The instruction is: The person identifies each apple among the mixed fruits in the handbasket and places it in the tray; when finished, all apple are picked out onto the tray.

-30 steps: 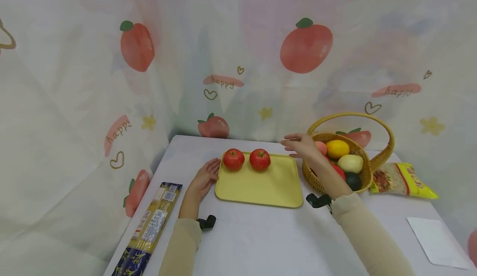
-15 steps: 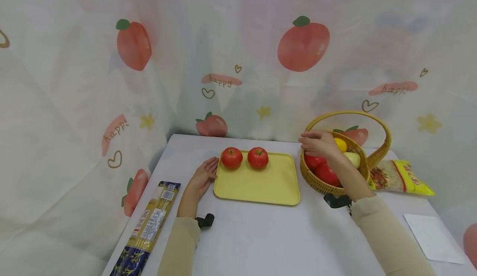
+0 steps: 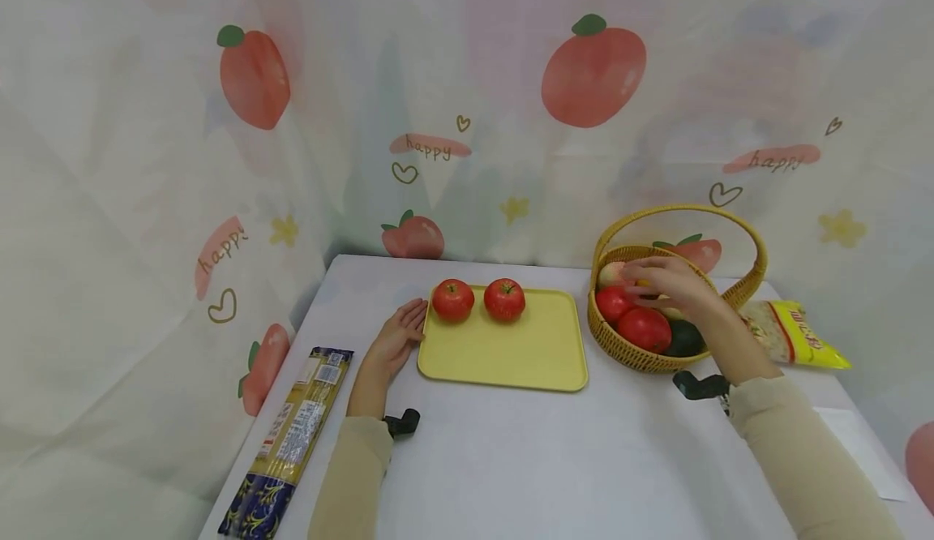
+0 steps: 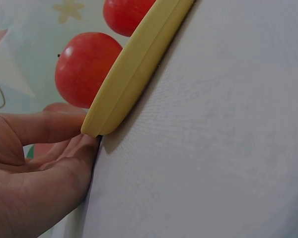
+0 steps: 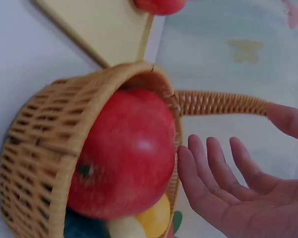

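My left hand (image 3: 396,337) rests at the left edge of a yellow tray (image 3: 503,353), its fingertips touching the rim. Two red apples (image 3: 452,301) sit side by side near the tray's back edge. Over a wicker basket (image 3: 620,352) hovers my right hand (image 3: 674,285), fingers extended and holding nothing. Inside the basket lie a large red fruit (image 5: 134,153), another red one (image 3: 613,303), a dark green one (image 3: 684,339), a yellow one (image 5: 156,215) and a pale one (image 5: 126,229). My right hand partly hides the fruit at the back.
The basket's tall handle (image 3: 679,209) arches above the fruit. A yellow food bag (image 3: 806,337) lies right of the basket, with a white sheet (image 3: 857,447) nearer the front. A long gold and blue package (image 3: 292,435) lies along the table's left edge.
My right hand has moved right, from between tray and basket to above the basket, uncovering the red fruit at its front. My left hand stays at the tray.
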